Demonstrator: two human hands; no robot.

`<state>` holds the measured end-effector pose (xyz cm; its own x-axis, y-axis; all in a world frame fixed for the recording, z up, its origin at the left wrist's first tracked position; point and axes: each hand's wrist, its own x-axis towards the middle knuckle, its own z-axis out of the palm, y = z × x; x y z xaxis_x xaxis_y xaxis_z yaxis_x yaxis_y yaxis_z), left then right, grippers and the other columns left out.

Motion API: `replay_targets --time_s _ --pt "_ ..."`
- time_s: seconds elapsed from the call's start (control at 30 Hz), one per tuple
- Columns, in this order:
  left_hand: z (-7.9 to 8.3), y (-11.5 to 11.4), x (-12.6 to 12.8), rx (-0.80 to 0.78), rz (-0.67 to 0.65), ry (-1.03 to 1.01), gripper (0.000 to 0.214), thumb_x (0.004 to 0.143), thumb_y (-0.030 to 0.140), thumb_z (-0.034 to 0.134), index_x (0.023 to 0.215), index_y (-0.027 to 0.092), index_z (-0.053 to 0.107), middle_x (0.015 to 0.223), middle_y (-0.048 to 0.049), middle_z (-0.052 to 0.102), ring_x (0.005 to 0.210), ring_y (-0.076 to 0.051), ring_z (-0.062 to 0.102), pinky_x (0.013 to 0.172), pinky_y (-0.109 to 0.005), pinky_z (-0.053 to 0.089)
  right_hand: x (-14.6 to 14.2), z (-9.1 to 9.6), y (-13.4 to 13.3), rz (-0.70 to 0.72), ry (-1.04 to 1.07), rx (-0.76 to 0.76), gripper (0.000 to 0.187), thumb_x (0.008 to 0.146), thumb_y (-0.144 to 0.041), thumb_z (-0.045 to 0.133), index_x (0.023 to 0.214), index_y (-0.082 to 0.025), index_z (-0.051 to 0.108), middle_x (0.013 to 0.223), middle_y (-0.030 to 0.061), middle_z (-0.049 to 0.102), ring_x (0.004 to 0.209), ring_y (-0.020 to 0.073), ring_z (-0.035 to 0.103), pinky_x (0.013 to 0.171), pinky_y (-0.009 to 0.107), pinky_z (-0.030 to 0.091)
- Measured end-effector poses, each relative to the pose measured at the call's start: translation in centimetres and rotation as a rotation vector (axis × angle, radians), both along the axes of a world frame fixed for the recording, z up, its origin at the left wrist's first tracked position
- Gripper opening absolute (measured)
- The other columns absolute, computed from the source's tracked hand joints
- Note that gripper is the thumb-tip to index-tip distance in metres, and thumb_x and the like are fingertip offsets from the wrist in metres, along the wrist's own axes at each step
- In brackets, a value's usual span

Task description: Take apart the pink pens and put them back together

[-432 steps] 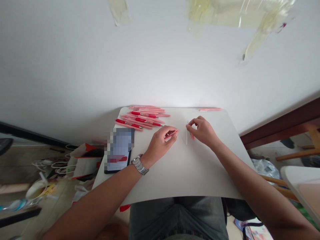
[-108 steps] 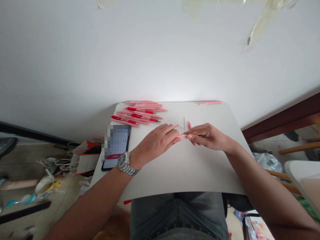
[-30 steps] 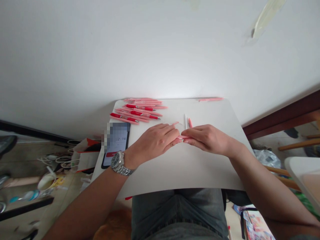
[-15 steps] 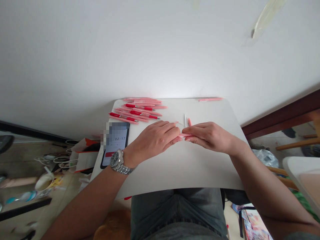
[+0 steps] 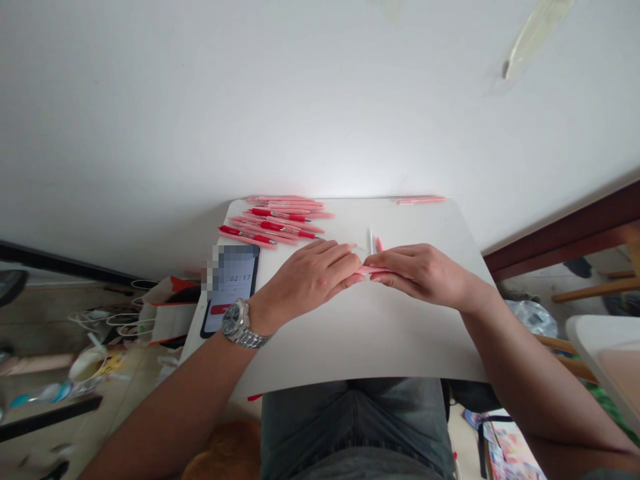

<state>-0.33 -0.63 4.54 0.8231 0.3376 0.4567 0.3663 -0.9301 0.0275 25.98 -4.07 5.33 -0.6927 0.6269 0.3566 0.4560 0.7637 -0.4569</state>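
Note:
Over the middle of the white table [image 5: 360, 340], my left hand [image 5: 320, 270] and my right hand [image 5: 420, 270] meet, each closed on a pink pen barrel [image 5: 373, 270] that spans the small gap between them. Most of the barrel is hidden in the fingers. Just beyond my right hand lie a thin white pen refill [image 5: 371, 240] and a pink pen part [image 5: 379, 244], their near ends covered by the hand. Another small pink tip [image 5: 353, 246] shows past my left fingers; what it belongs to is hidden.
Pink pens and several red ones form a pile [image 5: 275, 220] at the table's back left. A phone [image 5: 233, 287] with a running timer lies by my left wrist. One pink pen [image 5: 421, 199] rests along the back edge, against the wall [image 5: 320, 100].
Both hands stay almost in place, still on the pink barrel. The pens and the phone have not moved.

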Motion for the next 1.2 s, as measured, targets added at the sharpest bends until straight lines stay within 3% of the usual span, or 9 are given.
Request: replay_targets --time_s 0.3,0.63,0.8,1.03,1.2 --pt "-0.3 0.5 -0.8 -0.149 0.000 -0.144 0.015 0.111 0.032 0.052 0.105 0.020 0.059 0.092 -0.0032 0.066 0.083 -0.018 0.061 0.075 -0.031 0.046 0.7 0.2 -0.2 -0.116 0.119 -0.130 0.029 0.107 -0.034 0.060 0.130 -0.020 0.070 0.110 0.0118 0.079 0.085 0.0194 0.074 0.076 0.029 0.056" --pt "-0.6 -0.1 -0.7 -0.129 0.050 -0.220 0.017 0.111 0.030 0.054 0.120 0.020 0.065 0.094 -0.0027 0.075 0.077 -0.014 0.067 0.069 -0.027 0.047 0.5 0.0 -0.1 -0.083 0.161 -0.086 0.035 0.106 -0.030 0.062 0.140 -0.025 0.071 0.112 0.0098 0.081 0.094 0.0203 0.078 0.085 0.031 0.061" --pt "-0.7 -0.2 -0.8 -0.099 0.052 -0.205 0.017 0.110 0.031 0.056 0.119 0.020 0.066 0.087 -0.0010 0.075 0.072 -0.013 0.067 0.066 -0.027 0.047 0.6 0.0 -0.1 -0.056 0.141 -0.080 0.040 0.106 -0.027 0.063 0.146 -0.025 0.067 0.117 0.0103 0.081 0.097 0.0199 0.078 0.087 0.030 0.061" --pt "-1.4 -0.1 -1.0 -0.150 0.017 -0.224 0.015 0.109 0.031 0.058 0.114 0.020 0.067 0.090 -0.0013 0.077 0.073 -0.013 0.070 0.066 -0.026 0.049 0.7 -0.4 -0.1 -0.010 0.149 -0.087 0.044 0.105 -0.025 0.065 0.150 -0.025 0.064 0.120 0.0098 0.080 0.098 0.0186 0.078 0.085 0.027 0.059" --pt "-1.9 0.2 -0.8 -0.206 0.038 -0.198 0.022 0.110 0.028 0.056 0.127 0.019 0.065 0.097 -0.0040 0.076 0.080 -0.014 0.070 0.070 -0.027 0.051 0.8 -1.5 0.0 -0.069 0.125 -0.090 0.044 0.105 -0.029 0.065 0.149 -0.024 0.065 0.120 0.0106 0.081 0.093 0.0193 0.079 0.083 0.028 0.060"
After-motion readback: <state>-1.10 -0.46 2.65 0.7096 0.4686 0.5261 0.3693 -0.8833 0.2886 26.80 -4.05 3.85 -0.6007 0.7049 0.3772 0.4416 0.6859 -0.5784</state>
